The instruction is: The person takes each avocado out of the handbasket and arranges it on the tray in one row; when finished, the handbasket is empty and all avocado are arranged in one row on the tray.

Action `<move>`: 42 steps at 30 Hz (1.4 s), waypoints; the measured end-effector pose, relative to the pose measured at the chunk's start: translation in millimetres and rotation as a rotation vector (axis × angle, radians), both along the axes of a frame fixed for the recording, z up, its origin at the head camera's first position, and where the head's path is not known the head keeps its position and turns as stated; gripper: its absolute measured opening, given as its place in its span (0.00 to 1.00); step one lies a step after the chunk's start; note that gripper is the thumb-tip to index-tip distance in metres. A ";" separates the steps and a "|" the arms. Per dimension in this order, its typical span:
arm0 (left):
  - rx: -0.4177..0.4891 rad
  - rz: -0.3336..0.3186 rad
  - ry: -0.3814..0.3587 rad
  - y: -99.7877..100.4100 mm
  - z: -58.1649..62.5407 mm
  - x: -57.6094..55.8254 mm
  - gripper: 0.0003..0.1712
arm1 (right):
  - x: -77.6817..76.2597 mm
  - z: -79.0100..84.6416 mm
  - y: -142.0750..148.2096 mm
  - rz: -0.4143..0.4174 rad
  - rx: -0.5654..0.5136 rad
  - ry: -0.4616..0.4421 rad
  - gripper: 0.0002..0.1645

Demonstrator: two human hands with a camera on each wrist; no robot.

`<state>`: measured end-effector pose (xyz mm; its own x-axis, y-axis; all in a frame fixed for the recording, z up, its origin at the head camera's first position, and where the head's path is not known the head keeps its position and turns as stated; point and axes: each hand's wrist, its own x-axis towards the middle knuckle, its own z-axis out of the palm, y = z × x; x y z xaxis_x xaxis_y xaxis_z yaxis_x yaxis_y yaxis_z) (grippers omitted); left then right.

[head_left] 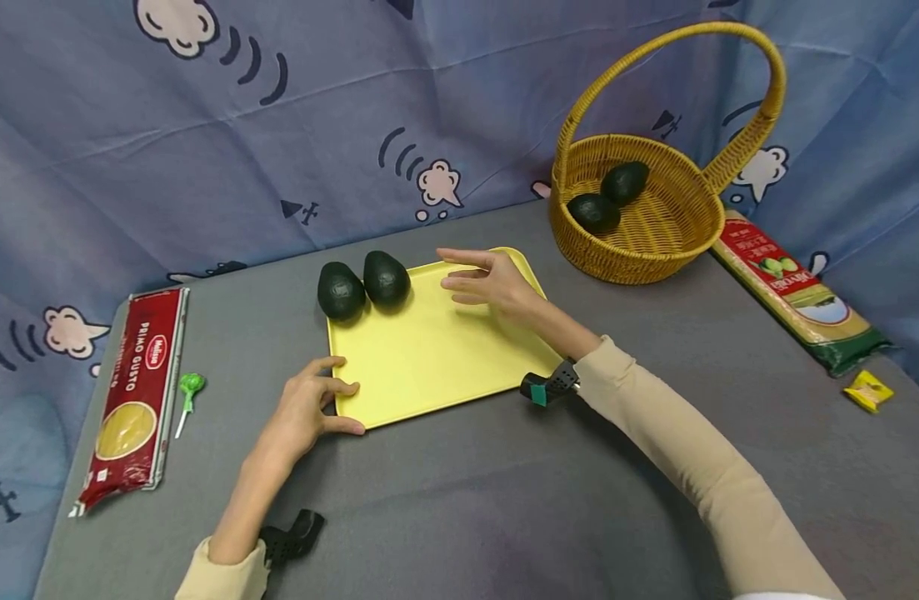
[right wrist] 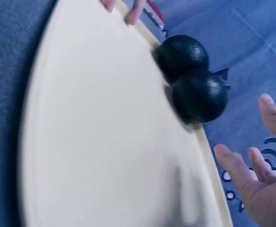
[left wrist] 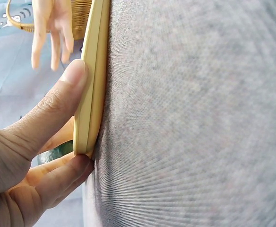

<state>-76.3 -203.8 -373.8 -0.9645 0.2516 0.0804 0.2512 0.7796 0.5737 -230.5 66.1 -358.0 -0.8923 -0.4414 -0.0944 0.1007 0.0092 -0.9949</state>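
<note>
A shallow yellow tray lies on the grey table. My left hand grips its near left corner, the thumb along the front edge and the fingers at the left side; the left wrist view shows the thumb pressed to the rim. Two dark green avocados, one at the far left corner and another beside it, sit on the tray. Above the tray's right part hovers my right hand, fingers spread and holding nothing. In the right wrist view its fingers stand apart from the avocados.
A wicker basket with a tall handle stands at the back right, holding two avocados. Near it lie a long pasta pack and a yellow wrapped candy. On the left are a red pasta pack and a green lollipop.
</note>
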 end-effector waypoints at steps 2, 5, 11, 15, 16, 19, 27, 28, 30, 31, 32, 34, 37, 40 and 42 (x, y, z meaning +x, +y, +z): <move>0.001 0.000 -0.003 -0.4 -0.3 -0.2 0.31 | 3.4 5.4 11.0 -0.042 -0.020 -0.004 0.32; 0.003 0.002 -0.011 -1.0 0.1 -0.5 0.31 | 6.5 12.3 29.8 -0.111 -0.024 0.035 0.31; -0.005 0.012 -0.005 -3.0 -0.1 -1.5 0.30 | 8.8 21.9 72.8 -0.234 -0.025 0.200 0.31; -0.011 0.011 -0.006 -4.2 0.4 -1.0 0.31 | 8.2 30.6 98.0 -0.323 -0.080 0.229 0.30; -0.011 0.010 -0.008 -4.4 0.6 -0.8 0.31 | 7.6 33.1 103.4 -0.351 -0.092 0.221 0.30; -0.008 0.011 -0.016 -4.9 1.4 -0.1 0.31 | 3.4 39.8 117.8 -0.437 -0.108 0.187 0.30; -0.003 0.022 -0.025 -5.5 0.4 1.3 0.31 | -21.1 44.0 148.7 -0.576 -0.064 -0.044 0.31; -0.003 0.024 -0.027 -5.6 0.0 1.2 0.31 | -25.3 43.5 151.4 -0.580 -0.052 -0.083 0.32; -0.007 0.024 -0.026 -5.5 -0.8 1.5 0.31 | -34.0 42.5 155.5 -0.582 -0.009 -0.146 0.35; -0.007 0.024 -0.027 -5.6 -1.2 1.6 0.31 | -38.6 42.0 156.9 -0.580 0.025 -0.172 0.36; -0.007 0.026 -0.027 -5.7 -1.6 1.6 0.31 | -43.3 41.6 157.8 -0.577 0.070 -0.196 0.37; -0.007 0.023 -0.025 -5.6 -2.2 2.0 0.31 | -52.2 41.1 158.5 -0.569 0.156 -0.248 0.39; -0.002 0.024 -0.020 -5.6 -2.7 2.2 0.31 | -64.6 41.8 158.1 -0.563 0.237 -0.335 0.41; 0.005 0.020 -0.012 -5.3 -3.0 2.5 0.31 | -74.0 44.4 157.3 -0.579 0.225 -0.400 0.42; 0.006 0.018 -0.002 -5.4 -3.1 2.1 0.30 | -78.3 46.1 156.8 -0.595 0.205 -0.415 0.43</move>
